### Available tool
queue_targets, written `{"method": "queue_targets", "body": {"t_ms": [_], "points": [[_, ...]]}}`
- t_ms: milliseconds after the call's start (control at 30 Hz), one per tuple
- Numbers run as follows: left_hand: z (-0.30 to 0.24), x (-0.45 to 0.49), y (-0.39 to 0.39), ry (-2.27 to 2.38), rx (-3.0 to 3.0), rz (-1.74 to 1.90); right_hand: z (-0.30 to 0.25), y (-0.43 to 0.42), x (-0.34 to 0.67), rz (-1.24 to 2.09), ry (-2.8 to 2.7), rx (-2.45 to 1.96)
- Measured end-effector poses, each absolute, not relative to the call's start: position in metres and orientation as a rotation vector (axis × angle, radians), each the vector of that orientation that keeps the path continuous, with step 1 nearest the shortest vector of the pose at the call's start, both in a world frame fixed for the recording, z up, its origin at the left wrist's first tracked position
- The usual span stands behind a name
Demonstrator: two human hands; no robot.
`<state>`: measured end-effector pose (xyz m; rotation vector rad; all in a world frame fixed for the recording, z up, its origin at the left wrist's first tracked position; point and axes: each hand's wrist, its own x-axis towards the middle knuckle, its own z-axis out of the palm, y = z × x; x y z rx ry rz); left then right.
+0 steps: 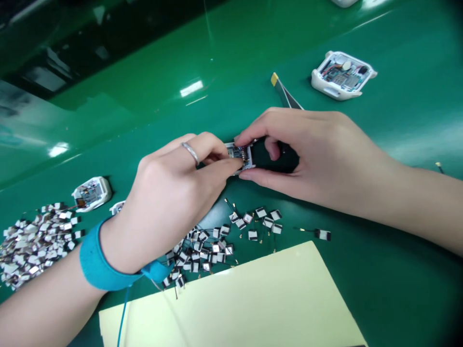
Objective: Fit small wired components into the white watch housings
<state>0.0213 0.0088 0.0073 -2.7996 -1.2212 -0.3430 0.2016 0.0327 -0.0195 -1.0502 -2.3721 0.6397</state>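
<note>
A small white watch housing with an open circuit board [237,153] is between my hands, in the middle of the view. My right hand [318,149] pinches its right end between thumb and forefinger, the other fingers curled. From the left, my left hand [181,178] closes on the same housing, its thumb lying over the board and much of the left side hidden. A ring and a blue wrist strap [104,260] with a cord are on that hand and wrist. Whether the left fingers also pinch a small part, I cannot tell.
Grey tweezers [287,96] with a yellow end lie behind my right hand. Open white watch housings [343,77] rest at the back right and at left. Heaps of small wired parts [39,241] lie left and centre. A yellow sheet [238,308] covers the front.
</note>
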Motion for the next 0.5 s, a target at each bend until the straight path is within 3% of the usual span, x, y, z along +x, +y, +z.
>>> {"method": "queue_targets", "body": {"t_ms": [500], "points": [[0.0059, 0.0202, 0.0102, -1.163, -2.824, -0.375, -0.0198, 0.0321, 0.2021, 0.634, -2.383, -1.1]]}}
